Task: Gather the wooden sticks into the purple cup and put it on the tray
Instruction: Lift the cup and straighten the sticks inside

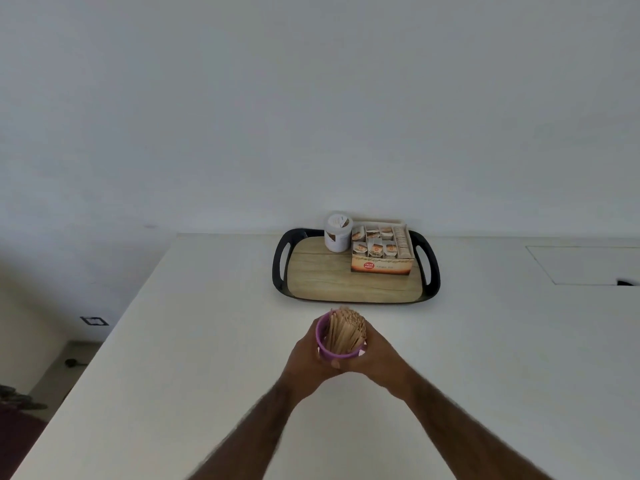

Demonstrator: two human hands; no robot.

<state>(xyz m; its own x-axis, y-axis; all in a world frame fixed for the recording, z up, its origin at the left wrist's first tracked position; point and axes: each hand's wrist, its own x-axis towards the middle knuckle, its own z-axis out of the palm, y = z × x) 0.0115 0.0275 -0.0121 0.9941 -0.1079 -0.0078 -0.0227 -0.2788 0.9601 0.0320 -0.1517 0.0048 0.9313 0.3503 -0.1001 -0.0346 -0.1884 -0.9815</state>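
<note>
Both hands, left hand (pixel 304 355) and right hand (pixel 375 358), grip the purple cup (pixel 323 344) packed with wooden sticks (pixel 346 332) above the white table (pixel 173 341). The tray (pixel 346 282) beyond carries a white jar (pixel 337 233) beside a sachet box (pixel 381 249)

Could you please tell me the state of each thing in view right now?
Tray: on the table, front part bare.
Wooden sticks: bundled together, standing on end.
Purple cup: holding the sticks, short of the tray.
Left hand: gripping the cup.
Right hand: gripping the cup.
Jar: upright on the tray.
Box: open, packets inside, on the tray.

White table (pixel 173 341) — plain wall (pixel 311 98).
</note>
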